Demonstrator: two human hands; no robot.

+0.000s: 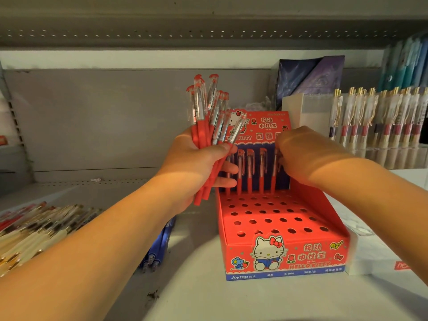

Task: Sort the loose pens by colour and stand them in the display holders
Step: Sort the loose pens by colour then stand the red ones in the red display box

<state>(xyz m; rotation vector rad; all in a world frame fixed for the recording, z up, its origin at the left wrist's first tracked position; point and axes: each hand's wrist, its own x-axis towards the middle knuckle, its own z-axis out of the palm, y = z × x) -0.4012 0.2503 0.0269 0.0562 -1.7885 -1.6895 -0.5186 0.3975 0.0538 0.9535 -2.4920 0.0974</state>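
Note:
My left hand (196,158) grips a bunch of several red pens (208,112), clear caps pointing up, just left of the red display holder (273,212). The holder is a stepped cardboard box with rows of round holes. Several red pens (250,172) stand in its back row. My right hand (305,156) is at the right end of that row, its fingers curled round the top of a standing red pen (276,167). Most holes in the front rows hold nothing.
A heap of white and gold pens (34,230) lies on the shelf at the left. Blue pens (157,249) lie partly under my left forearm. A clear rack of gold-clipped pens (379,121) stands at the right, a white box (375,256) beside the holder.

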